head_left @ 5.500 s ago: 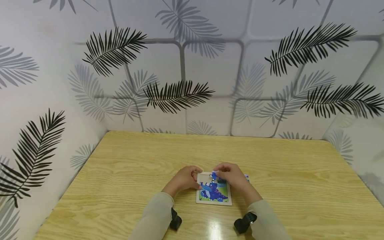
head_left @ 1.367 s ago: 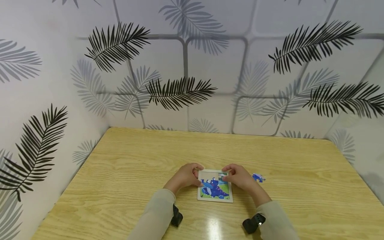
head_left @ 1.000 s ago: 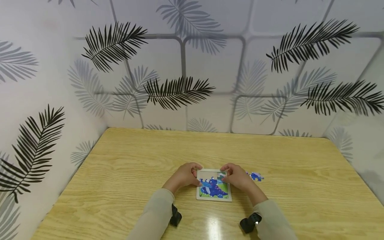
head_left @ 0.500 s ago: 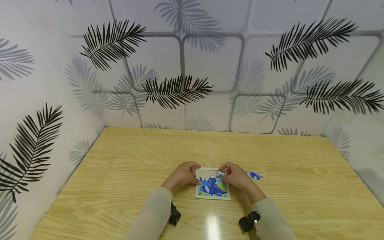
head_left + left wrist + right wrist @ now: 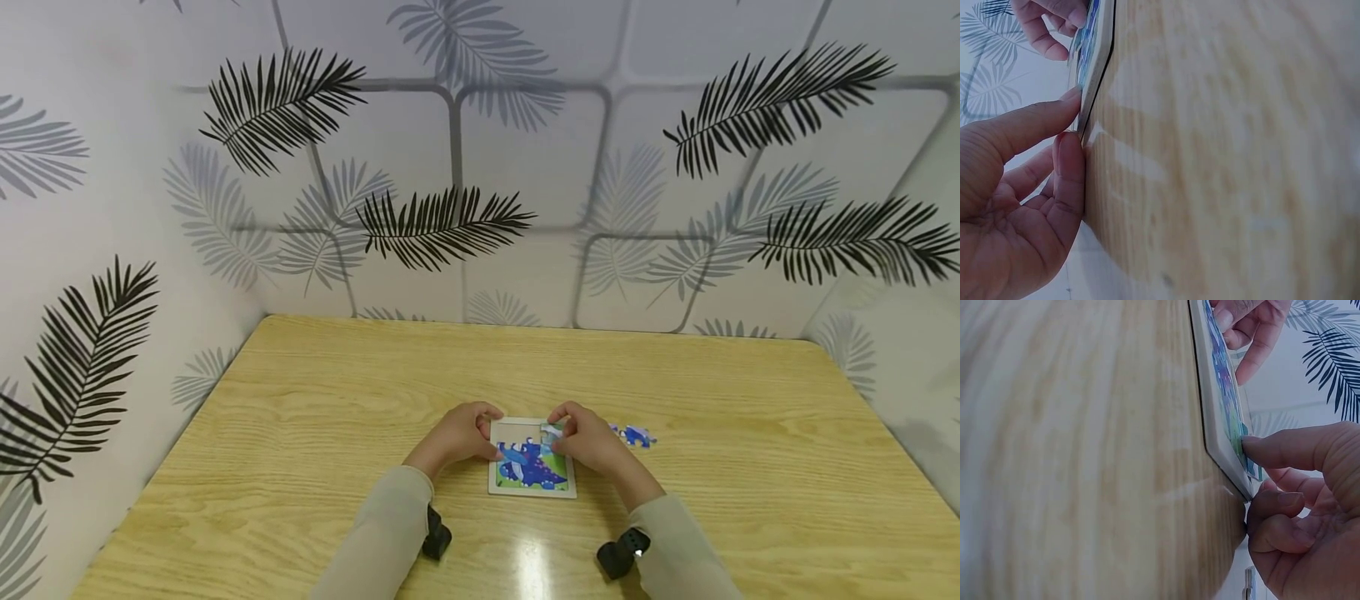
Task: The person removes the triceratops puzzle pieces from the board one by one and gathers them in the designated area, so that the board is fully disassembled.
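Head: right hand (image 5: 589, 437) seemingly in pinch

walls (image 5: 525, 167) — pale, grey and black fronds (image 5: 450, 229) | table (image 5: 360, 375) — yellow woodgrain | glare (image 5: 532, 562) nearside

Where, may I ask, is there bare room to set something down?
The table is bare left of the left hand, right of the loose pieces, and between puzzle frame and wall. It is crowded from the frame across the right hand to those pieces.
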### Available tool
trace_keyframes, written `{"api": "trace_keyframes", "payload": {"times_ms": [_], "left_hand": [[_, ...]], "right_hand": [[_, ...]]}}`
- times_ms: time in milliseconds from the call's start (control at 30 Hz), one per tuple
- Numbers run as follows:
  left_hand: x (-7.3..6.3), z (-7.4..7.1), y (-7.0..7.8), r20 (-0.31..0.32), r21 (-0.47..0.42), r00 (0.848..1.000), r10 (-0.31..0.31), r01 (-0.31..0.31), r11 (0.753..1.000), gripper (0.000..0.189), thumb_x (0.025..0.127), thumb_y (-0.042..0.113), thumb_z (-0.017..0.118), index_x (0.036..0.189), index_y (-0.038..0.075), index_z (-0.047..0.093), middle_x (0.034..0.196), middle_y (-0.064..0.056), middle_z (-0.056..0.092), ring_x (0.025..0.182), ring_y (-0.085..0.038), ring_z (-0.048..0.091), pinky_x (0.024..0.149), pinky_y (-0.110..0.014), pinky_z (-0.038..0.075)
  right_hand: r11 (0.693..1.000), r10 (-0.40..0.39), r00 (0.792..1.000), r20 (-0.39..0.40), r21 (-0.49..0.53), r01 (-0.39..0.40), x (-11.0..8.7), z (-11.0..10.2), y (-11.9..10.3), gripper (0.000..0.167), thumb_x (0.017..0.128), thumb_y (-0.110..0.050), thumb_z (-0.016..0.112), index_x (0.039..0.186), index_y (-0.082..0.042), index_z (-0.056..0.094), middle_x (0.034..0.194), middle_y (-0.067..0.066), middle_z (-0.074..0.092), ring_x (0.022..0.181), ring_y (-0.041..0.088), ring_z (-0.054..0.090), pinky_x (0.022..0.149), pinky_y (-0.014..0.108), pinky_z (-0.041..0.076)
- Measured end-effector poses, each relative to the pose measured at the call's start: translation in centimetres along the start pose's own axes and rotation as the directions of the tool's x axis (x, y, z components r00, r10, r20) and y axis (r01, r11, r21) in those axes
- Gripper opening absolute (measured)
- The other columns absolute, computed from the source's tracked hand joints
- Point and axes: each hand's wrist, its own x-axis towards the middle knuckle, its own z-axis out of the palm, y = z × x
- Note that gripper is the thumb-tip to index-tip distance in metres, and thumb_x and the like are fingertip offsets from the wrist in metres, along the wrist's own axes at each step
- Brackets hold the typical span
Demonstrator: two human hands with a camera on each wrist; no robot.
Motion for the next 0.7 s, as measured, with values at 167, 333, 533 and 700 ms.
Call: {"api": "trace_keyframes", "payload": {"times_ms": [167, 333, 533, 700], "left_hand": [[-0.02, 0.01, 0.03, -0.002, 0.002, 1.000, 0.000, 0.000, 1.000, 0.056, 0.071, 0.002, 0.081, 0.122, 0.004, 0.058, 0.074, -0.003, 0.047, 0.064, -0.016, 0.042, 0.061, -0.027, 0.037], [-0.16, 0.03, 0.11, -0.007, -0.001, 1.000, -0.013, 0.013, 1.000, 0.056, 0.071, 0.002, 0.081, 0.122, 0.004, 0.058, 0.074, -0.002, 0.047, 0.065, -0.016, 0.042, 0.062, -0.028, 0.037], [-0.41, -0.07, 0.19, -0.012, 0.000, 1.000, -0.021, 0.021, 1.000, 0.054, 0.072, 0.000, 0.080, 0.122, 0.004, 0.058, 0.072, -0.002, 0.046, 0.064, -0.016, 0.042, 0.061, -0.028, 0.036], [-0.29, -0.09, 0.21, -0.007, 0.000, 1.000, -0.013, 0.013, 1.000, 0.054, 0.072, 0.001, 0.080, 0.121, 0.004, 0.058, 0.073, -0.003, 0.046, 0.064, -0.016, 0.042, 0.062, -0.028, 0.036]], "right_hand": [[1.000, -0.006, 1.000, -0.008, -0.005, 0.006, -0.07, 0.03, 0.00, 0.030, 0.082, 0.000, 0.068, 0.109, -0.008, 0.056, 0.080, 0.007, 0.045, 0.070, 0.020, 0.044, 0.059, 0.029, 0.036], [1.000, -0.029, 0.999, -0.030, 0.006, 0.029, -0.21, 0.21, -0.02, 0.029, 0.082, 0.002, 0.068, 0.106, -0.008, 0.056, 0.082, 0.007, 0.045, 0.071, 0.021, 0.044, 0.059, 0.030, 0.036], [0.996, -0.094, 0.995, -0.041, -0.003, 0.094, -0.15, 0.54, -0.26, 0.030, 0.079, 0.007, 0.068, 0.102, -0.006, 0.056, 0.086, 0.008, 0.046, 0.076, 0.022, 0.044, 0.061, 0.031, 0.038], [0.998, -0.055, 0.997, -0.056, 0.020, 0.056, -0.27, 0.45, -0.34, 0.025, 0.082, 0.005, 0.065, 0.102, -0.008, 0.057, 0.086, 0.007, 0.047, 0.075, 0.021, 0.045, 0.060, 0.030, 0.038]]}}
